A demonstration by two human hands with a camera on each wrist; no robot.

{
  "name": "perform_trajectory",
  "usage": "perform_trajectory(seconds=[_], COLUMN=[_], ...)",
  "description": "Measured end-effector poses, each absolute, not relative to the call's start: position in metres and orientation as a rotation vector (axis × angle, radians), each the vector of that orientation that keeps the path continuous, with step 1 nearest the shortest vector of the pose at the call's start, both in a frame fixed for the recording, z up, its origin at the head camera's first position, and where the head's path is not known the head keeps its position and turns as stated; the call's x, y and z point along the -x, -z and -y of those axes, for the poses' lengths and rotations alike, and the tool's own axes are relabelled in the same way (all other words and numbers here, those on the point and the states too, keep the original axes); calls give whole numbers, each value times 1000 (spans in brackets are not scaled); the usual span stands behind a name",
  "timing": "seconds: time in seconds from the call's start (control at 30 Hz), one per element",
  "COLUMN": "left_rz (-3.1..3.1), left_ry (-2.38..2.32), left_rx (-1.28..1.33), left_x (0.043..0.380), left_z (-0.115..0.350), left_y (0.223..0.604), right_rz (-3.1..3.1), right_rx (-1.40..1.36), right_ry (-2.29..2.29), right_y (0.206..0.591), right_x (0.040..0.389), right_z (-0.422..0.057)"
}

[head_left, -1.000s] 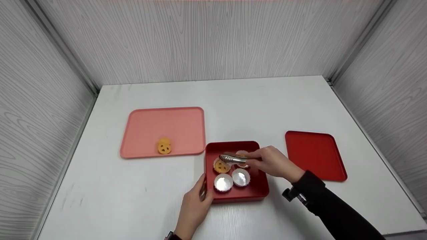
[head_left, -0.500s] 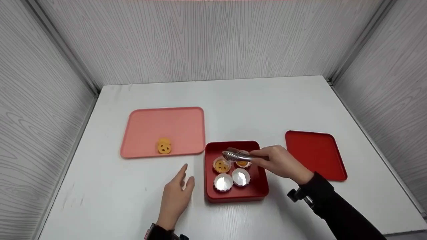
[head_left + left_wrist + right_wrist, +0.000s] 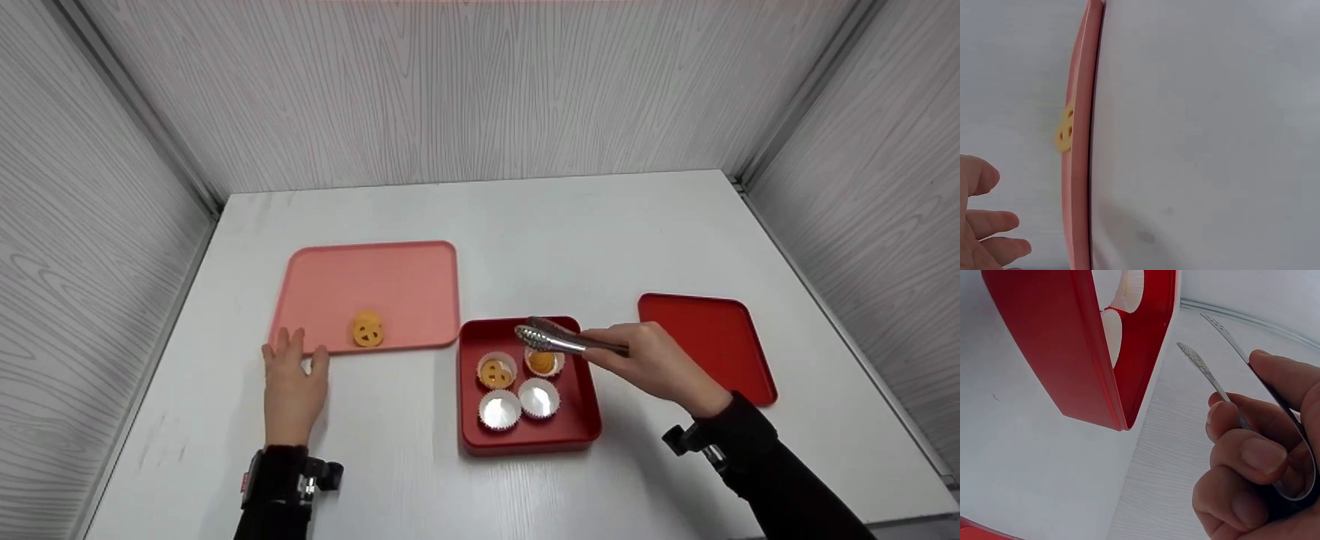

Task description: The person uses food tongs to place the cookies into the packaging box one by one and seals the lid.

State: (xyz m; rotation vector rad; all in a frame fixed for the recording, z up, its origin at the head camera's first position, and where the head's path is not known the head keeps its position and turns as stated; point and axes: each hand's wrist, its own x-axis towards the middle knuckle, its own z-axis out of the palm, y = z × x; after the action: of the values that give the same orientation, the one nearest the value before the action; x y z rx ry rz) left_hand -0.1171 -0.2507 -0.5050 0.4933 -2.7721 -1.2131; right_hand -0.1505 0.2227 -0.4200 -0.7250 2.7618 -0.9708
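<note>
Now shifted to the frame's lower left, the left hand (image 3: 293,391) spreads; the right hand (image 3: 666,366) grips near-horizontal tongs (image 3: 564,343), tips leftward.

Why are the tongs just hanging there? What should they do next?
I'd probably bring the tongs, held in the right hand, over to the cookies on the pink tray. Their tips are apart with nothing between them, and the two nearer cups in the red box look empty.
</note>
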Motion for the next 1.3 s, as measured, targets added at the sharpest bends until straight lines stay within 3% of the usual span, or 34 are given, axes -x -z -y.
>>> perform_trajectory(seconds=[0.27, 0.67, 1.3], left_rz=[2909, 3048, 3064], left_ry=[1148, 810, 581], left_rx=[-561, -430, -190], left_x=[136, 141, 156], left_z=[277, 278, 226], left_y=[510, 525, 519], right_rz=[-2757, -2735, -2778], right_rx=[721, 709, 704], right_ry=[1010, 1056, 1028], right_y=[417, 415, 413], right_x=[150, 152, 160], right_z=[-227, -225, -217])
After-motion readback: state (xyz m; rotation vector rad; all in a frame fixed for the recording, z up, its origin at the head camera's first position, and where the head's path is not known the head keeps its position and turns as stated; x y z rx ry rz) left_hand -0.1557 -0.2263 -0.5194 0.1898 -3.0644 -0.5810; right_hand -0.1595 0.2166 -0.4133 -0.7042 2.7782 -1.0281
